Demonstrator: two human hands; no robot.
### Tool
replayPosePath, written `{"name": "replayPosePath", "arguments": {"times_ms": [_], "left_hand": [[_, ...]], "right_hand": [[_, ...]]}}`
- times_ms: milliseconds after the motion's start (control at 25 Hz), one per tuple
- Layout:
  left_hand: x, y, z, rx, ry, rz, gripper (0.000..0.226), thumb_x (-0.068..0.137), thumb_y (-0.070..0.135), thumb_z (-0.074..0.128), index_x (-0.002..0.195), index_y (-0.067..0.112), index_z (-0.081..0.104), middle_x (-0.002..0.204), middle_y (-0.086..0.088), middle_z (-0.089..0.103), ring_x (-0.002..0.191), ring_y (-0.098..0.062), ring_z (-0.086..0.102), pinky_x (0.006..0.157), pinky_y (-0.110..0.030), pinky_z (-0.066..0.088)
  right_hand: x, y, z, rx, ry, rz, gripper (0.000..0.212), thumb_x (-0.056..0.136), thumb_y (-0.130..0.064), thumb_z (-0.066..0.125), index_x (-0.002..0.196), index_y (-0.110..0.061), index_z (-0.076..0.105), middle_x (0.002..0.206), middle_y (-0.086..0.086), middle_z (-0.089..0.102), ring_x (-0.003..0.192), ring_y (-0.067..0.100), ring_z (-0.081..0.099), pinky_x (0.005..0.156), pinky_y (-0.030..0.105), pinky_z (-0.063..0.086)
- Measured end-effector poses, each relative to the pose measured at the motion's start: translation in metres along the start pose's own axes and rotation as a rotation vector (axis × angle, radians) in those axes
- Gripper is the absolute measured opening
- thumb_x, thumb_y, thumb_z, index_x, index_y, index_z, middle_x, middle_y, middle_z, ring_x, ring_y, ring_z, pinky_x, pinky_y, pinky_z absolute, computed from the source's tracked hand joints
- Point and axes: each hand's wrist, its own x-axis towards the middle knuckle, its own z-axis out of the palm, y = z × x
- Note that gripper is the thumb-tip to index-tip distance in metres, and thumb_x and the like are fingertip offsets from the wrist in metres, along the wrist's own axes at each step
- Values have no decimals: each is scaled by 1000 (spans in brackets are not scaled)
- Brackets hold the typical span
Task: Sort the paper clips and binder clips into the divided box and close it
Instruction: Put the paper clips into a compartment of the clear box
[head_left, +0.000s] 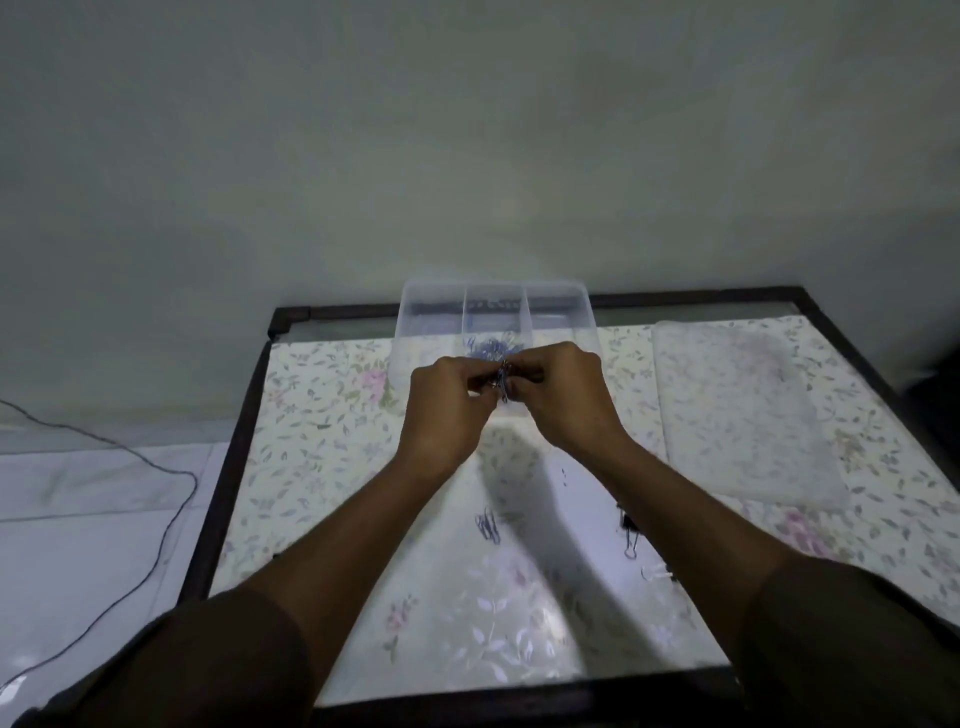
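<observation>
A clear plastic divided box (431, 317) with three compartments stands at the far middle of the table; its middle compartment holds several blue paper clips (491, 345). My left hand (447, 405) and my right hand (566, 395) meet just in front of the box, both pinching one tangled bunch of paper clips (503, 382) between their fingertips. A few more blue paper clips (487, 525) lie on the table nearer to me. Binder clips (629, 530) lie to the right of them, partly behind my right forearm.
The box's clear lid (743, 410) lies flat on the right side of the table. A floral cloth under glass (322, 441) covers the dark-framed table. A wall rises right behind the box. A grey cable (156, 467) runs across the floor on the left.
</observation>
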Motion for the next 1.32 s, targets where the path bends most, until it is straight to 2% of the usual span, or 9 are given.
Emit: {"name": "replayPosePath", "arguments": {"times_ms": [80, 240, 320, 480, 600, 720, 840, 1080, 1320], "left_hand": [[30, 8, 1, 19, -1, 0, 25, 88, 2, 67, 105, 15, 80, 97, -3, 79, 89, -15, 72, 83, -22, 56], [65, 0, 12, 228, -121, -41, 20, 89, 3, 59, 81, 12, 76, 73, -1, 67, 70, -18, 62, 55, -16, 40], [64, -2, 12, 237, -149, -85, 16, 88, 5, 57, 80, 15, 67, 80, 0, 69, 76, -20, 65, 62, -23, 46], [24, -7, 3, 108, -109, -136, 40, 90, 4, 60, 129, 12, 66, 124, -8, 71, 110, -23, 68, 92, -25, 49], [-25, -22, -1, 226, -163, -107, 49, 90, 17, 67, 138, 14, 59, 139, -6, 61, 127, -21, 58, 107, -27, 41], [-63, -48, 1, 465, -451, -186, 60, 84, 31, 73, 139, 17, 55, 141, -10, 50, 131, -27, 48, 107, -33, 41], [-75, -62, -6, 541, -522, -234, 52, 79, 30, 77, 126, 14, 62, 123, -13, 49, 115, -30, 55, 89, -33, 49], [-75, -71, -4, 516, -520, -167, 56, 82, 23, 75, 134, 18, 56, 125, -10, 47, 110, -25, 56, 84, -26, 44], [-70, -74, 3, 501, -503, -162, 48, 82, 23, 75, 126, 17, 59, 123, -8, 50, 106, -25, 58, 83, -31, 47]], "right_hand": [[32, 0, -1, -48, 12, 16, 17, 86, -2, 69, 89, -11, 82, 83, 6, 79, 81, 18, 75, 80, 39, 61], [68, 11, 6, -258, -114, 13, 18, 88, -2, 66, 92, -11, 81, 91, 11, 79, 89, 26, 75, 81, 41, 60], [69, 14, 6, -326, -178, 3, 19, 88, 0, 65, 97, -7, 80, 99, 15, 78, 96, 30, 73, 84, 41, 59], [37, 12, -7, -303, -87, -18, 23, 87, -1, 61, 99, -8, 78, 104, 13, 78, 94, 28, 72, 82, 35, 58], [-17, 21, -9, -268, -214, 17, 35, 89, -18, 72, 124, -12, 72, 125, 7, 73, 101, 21, 73, 95, 36, 56], [-67, 35, 7, -419, -474, 104, 53, 83, -43, 76, 131, -24, 64, 129, 1, 68, 111, 21, 67, 94, 36, 54], [-89, 35, 33, -592, -531, 51, 61, 79, -60, 71, 127, -25, 59, 120, 2, 59, 110, 24, 60, 86, 37, 53], [-87, 39, 60, -721, -428, -147, 17, 96, -13, 56, 113, -11, 60, 106, 10, 62, 95, 30, 66, 69, 33, 45], [-82, 36, 61, -713, -492, -130, 5, 92, -9, 53, 88, -13, 52, 95, 11, 63, 74, 29, 54, 63, 34, 35]]}}
